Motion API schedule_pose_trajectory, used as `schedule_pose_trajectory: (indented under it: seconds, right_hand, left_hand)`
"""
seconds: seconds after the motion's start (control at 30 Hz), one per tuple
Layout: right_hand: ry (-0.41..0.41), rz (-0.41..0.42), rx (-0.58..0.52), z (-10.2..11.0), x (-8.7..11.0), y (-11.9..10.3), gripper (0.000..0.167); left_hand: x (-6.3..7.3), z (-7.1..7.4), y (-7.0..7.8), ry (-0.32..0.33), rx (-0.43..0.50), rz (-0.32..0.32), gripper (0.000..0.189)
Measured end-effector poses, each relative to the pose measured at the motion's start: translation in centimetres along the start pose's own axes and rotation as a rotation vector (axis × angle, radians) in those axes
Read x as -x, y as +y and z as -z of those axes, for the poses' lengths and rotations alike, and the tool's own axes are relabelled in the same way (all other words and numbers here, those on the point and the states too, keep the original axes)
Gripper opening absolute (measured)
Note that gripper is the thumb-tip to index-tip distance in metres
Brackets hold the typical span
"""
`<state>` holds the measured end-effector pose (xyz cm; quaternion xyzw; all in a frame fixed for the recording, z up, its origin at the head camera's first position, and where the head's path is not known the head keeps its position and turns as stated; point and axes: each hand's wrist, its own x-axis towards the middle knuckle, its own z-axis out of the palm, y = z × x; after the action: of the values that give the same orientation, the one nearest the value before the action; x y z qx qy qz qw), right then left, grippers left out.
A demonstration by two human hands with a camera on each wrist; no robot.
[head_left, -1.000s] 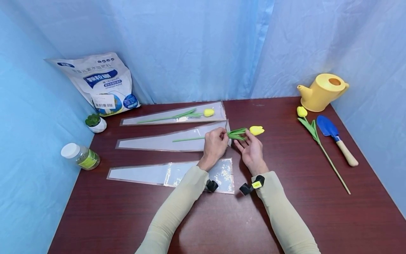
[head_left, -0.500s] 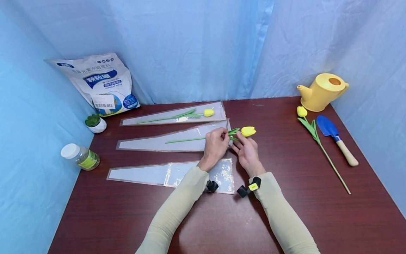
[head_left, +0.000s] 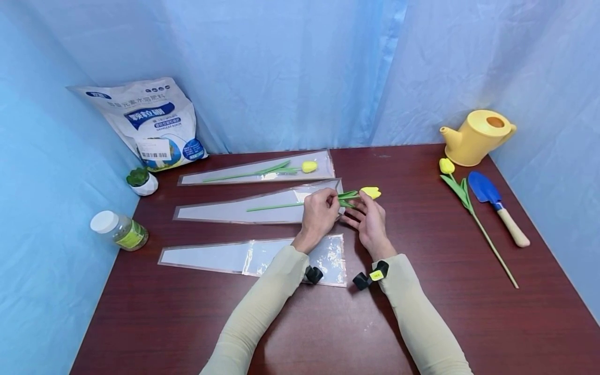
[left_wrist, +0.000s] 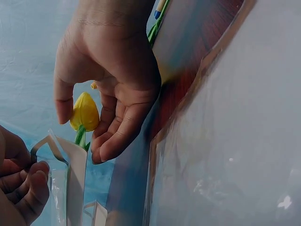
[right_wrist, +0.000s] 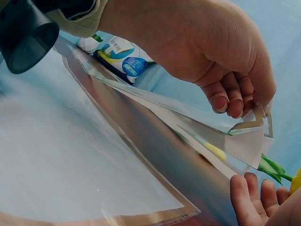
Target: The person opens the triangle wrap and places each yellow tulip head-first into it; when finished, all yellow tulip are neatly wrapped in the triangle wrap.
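The left hand has its grip pinched together on the mouth of the middle clear sleeve, thumb and fingers meeting at the edge and drawing one corner up. The right hand has its grip closed about the head end of a yellow artificial tulip: thumb and forefinger meet just behind the bloom, while the other fingers spread loosely near the sleeve mouth. That tulip's green stem lies inside the middle sleeve; its leaves pass through the mouth between the two hands, and the bloom sits outside, to the right of the left hand.

Behind, a second yellow tulip lies wholly within the back sleeve. The front sleeve rests flat on the dark red tabletop, partly under the left forearm. Well apart on the right, a third yellow tulip lies beside a blue hand trowel, with a yellow watering can behind them.
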<state>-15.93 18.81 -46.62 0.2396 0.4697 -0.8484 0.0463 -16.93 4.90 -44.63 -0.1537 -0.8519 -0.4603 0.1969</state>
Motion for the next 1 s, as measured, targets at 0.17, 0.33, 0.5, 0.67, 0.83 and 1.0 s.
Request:
schedule_pose_trajectory:
  seconds: [0.17, 0.33, 0.5, 0.67, 0.83, 1.0]
  right_hand:
    - [-0.010, 0.005, 0.025, -0.1, 0.0, 0.2, 0.016]
    - [-0.043, 0.005, 0.093, -0.4, 0.1, 0.5, 0.016]
    - [-0.068, -0.008, 0.132, -0.7, 0.0, 0.7, 0.013]
    - [-0.097, -0.012, 0.145, -0.8, 0.0, 0.9, 0.012]
    - [-0.114, -0.014, 0.129, -0.8, 0.0, 0.9, 0.011]
    - [-0.124, -0.020, 0.133, -0.7, 0.0, 0.8, 0.013]
  left_hand:
    - [0.1, 0.0, 0.0, -0.007, -0.005, 0.006, 0.011]
    - [0.1, 0.0, 0.0, -0.011, -0.022, -0.001, 0.010]
    - [0.0, 0.0, 0.0, -0.009, -0.023, -0.012, 0.010]
    - [0.1, 0.0, 0.0, -0.012, -0.016, -0.009, 0.011]
    - [-0.3, 0.3, -0.3, -0.063, 0.014, 0.005, 0.010]
    - [-1.6, 2.4, -1.4, -0.133, 0.047, 0.035, 0.015]
